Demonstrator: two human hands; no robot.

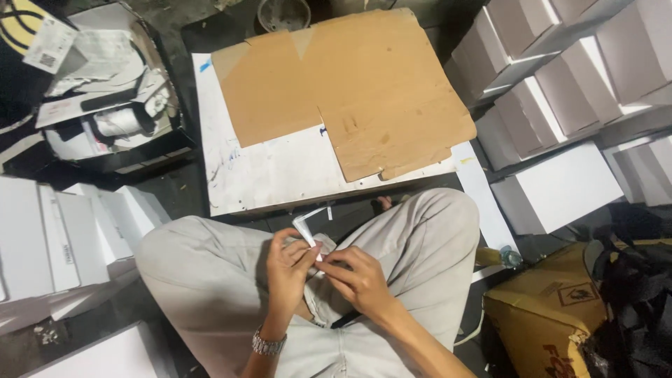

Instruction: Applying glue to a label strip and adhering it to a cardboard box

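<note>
Pinching: both hands meet over the lap, fingers closed on a small white folded paper strip (pixel 308 229).
Left hand (pixel 288 269): watch on the wrist, thumb and fingertips clamped on the strip's lower end.
Right hand (pixel 358 276): fingertips nipping the same end, seemingly to steady it.
Strip: pokes up between the knees, just below the board's near edge.
Surface: low white board (pixel 273 175), flat brown cardboard (pixel 364 98) across its far side.
Room: white boxes (pixel 560 189) stacked either side, dark floor.
</note>
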